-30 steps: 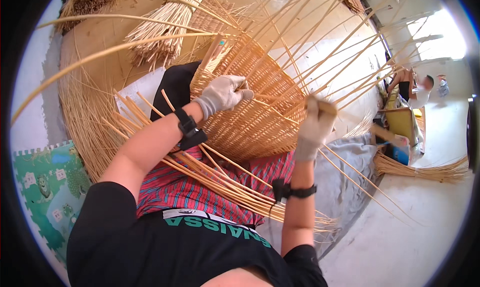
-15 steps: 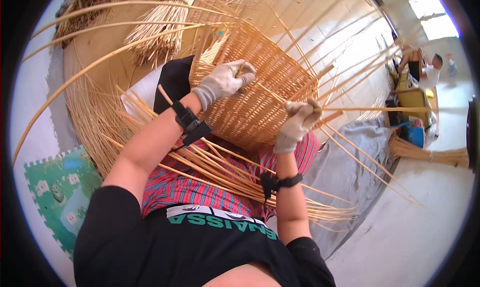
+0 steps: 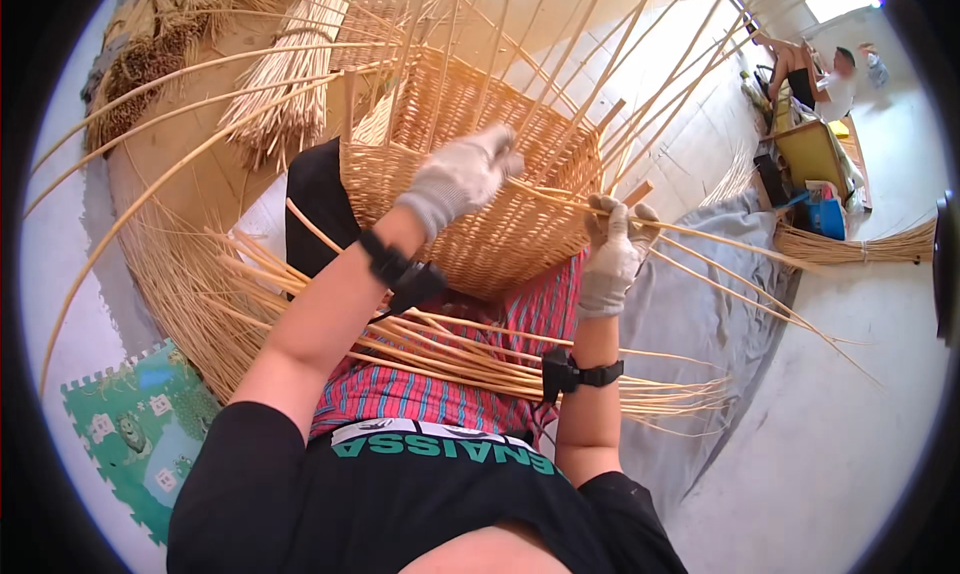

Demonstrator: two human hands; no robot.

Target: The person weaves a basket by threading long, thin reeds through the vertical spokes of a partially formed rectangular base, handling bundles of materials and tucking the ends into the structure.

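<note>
A partly woven wicker basket point(image 3: 470, 239) rests tilted on my lap, with long upright stakes point(image 3: 570, 64) rising from its rim. My left hand point(image 3: 460, 179), in a pale knit glove, is over the near rim with its fingers curled; what they hold, if anything, is hidden. Pinched in my gloved right hand point(image 3: 617, 259), at the basket's right corner, is a thin wicker rod point(image 3: 720, 239) whose tail sticks out to the right. Loose wicker rods point(image 3: 450, 359) lie across my striped lap cloth point(image 3: 390, 399), below the basket.
Long rods point(image 3: 180, 274) spread over the floor at left, beside a green foam mat point(image 3: 140, 429). A tied bundle point(image 3: 290, 84) stands at far left. Grey cloth point(image 3: 670, 364) covers the floor at right. A blue container point(image 3: 825, 217) and a seated person point(image 3: 835, 89) are at far right.
The view has shifted, and the basket appears lower and further left. My left hand has lifted slightly off the rim. The rod in my right hand now slants down to the right.
</note>
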